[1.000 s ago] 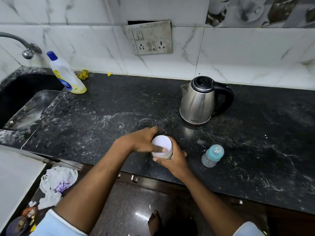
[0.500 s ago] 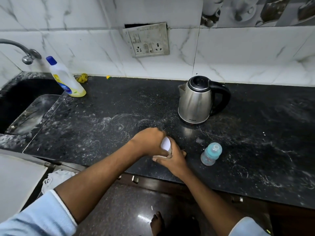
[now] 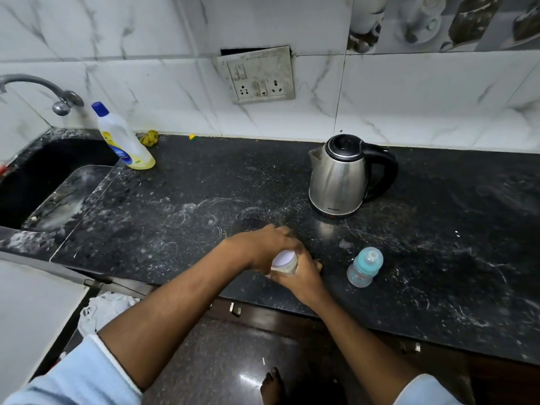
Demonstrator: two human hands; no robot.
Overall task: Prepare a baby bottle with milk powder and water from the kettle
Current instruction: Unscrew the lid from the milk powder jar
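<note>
Head view; each item is placed against the kettle.

1. Left grip point(image 3: 263, 248): fingers curled down over the far side and lid edge of the small jar, clamped on it. The forearm enters from lower left and has a pale blue sleeve.
2. Right grip point(image 3: 302, 276): fingers wrapped round the jar's body from the near side, clamped on it.
3. Small jar point(image 3: 285, 263): round white lid, pale contents behind a clear wall. It is held between both grips, in front of the kettle and slightly to its left, near the desk's front edge. Whether its base rests on the desk cannot be told.
4. Baby bottle point(image 3: 364, 267): clear body, teal top, upright on the desk. It stands in front of the kettle, just right of the right grip and apart from it.
5. Kettle point(image 3: 339, 176): steel body with black lid and handle, lid down, spout to the left. It stands on the desk near the back wall.
6. Desk point(image 3: 190, 194): black speckled stone with white smears and ring marks, thickest left of the kettle.
7. Socket plate point(image 3: 258, 76): on the tiled wall, above and left of the kettle.
8. Detergent bottle point(image 3: 125, 141): white with a blue cap, leaning, far left of the kettle.
9. Sink point(image 3: 43, 176) and tap point(image 3: 58, 97): beyond the detergent bottle, farthest left of the kettle.
</note>
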